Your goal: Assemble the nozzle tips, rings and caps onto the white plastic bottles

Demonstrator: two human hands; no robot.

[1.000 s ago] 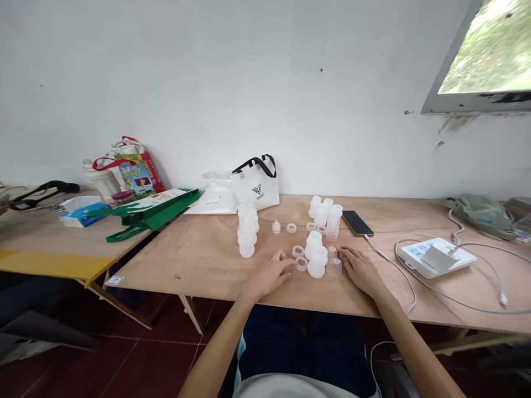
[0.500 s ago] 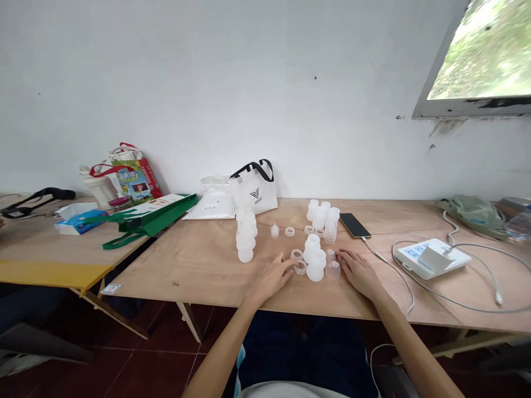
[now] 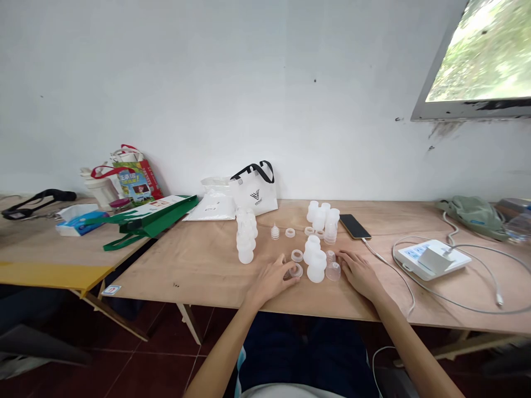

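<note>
With thumb and fingers around it, my left hand (image 3: 270, 281) grips a clear plastic screw ring (image 3: 296, 270) on the table. Just behind it lies a second ring (image 3: 297, 255). My right hand (image 3: 359, 272) rests on the tabletop, its fingers stretched out beside two clear dome caps (image 3: 333, 271). Between my hands stand several frosted white bottles (image 3: 316, 266) in a close group. Another row of frosted bottles (image 3: 245, 243) is to the left. Farther back are a clear ribbed nipple-shaped piece (image 3: 275, 231), a loose ring (image 3: 290, 232) and more frosted bottles (image 3: 319, 217).
A phone (image 3: 355, 226) on a charging cable lies behind my right hand, and a white power strip (image 3: 431, 257) with looping cords is farther right. A white tote bag (image 3: 255, 190) leans on the wall. At the left are a green bag (image 3: 155, 218) and a tissue pack (image 3: 81, 220).
My left hand has drawn the near ring slightly left and toward me, away from the bottles. My right hand has stayed in place.
</note>
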